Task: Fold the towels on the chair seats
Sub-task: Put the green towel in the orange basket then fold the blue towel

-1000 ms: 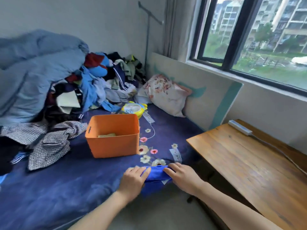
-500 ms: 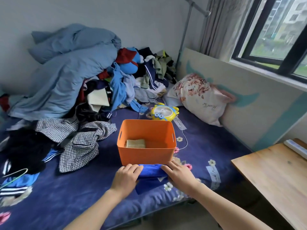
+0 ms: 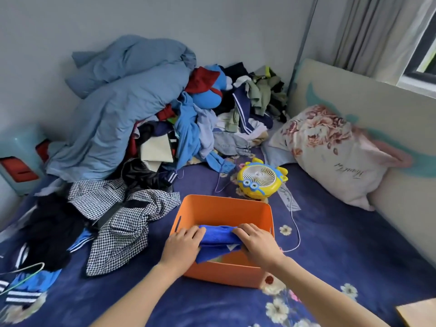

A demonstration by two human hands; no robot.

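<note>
Left hand: the left hand (image 3: 181, 246) grips the left end of the blue towel (image 3: 218, 240). Its fingers (image 3: 195, 232) lie close together and bend over the top of the cloth. The thumb is hidden, so I cannot tell how it sits.
Right hand: the right hand (image 3: 258, 244) grips the right end of the same towel. Its fingers (image 3: 243, 228) are also close together and curled over the cloth, and the thumb is out of sight.
Blue towel: folded into a thick band and stretched between the two hands. It is over the open top of the orange box (image 3: 224, 276), inside the line of the rim. One lower corner hangs toward the front wall of the box.
Orange box: it stands upright on the bed (image 3: 335, 263), with a slot handle in each side wall. What lies at its bottom is mostly covered by the towel.
Bed: a dark blue sheet with printed flowers.
Fan: a small yellow fan (image 3: 259, 179) lies just behind the box, and a white cable (image 3: 296, 228) runs along the right side of the box.
Clothes: a checked garment (image 3: 122, 223) lies just left of the box. Behind it a big pile of clothes (image 3: 200, 123) leans on a blue duvet (image 3: 118, 109).
Pillow: a flowered pillow (image 3: 330, 152) rests against the headboard at the right.
</note>
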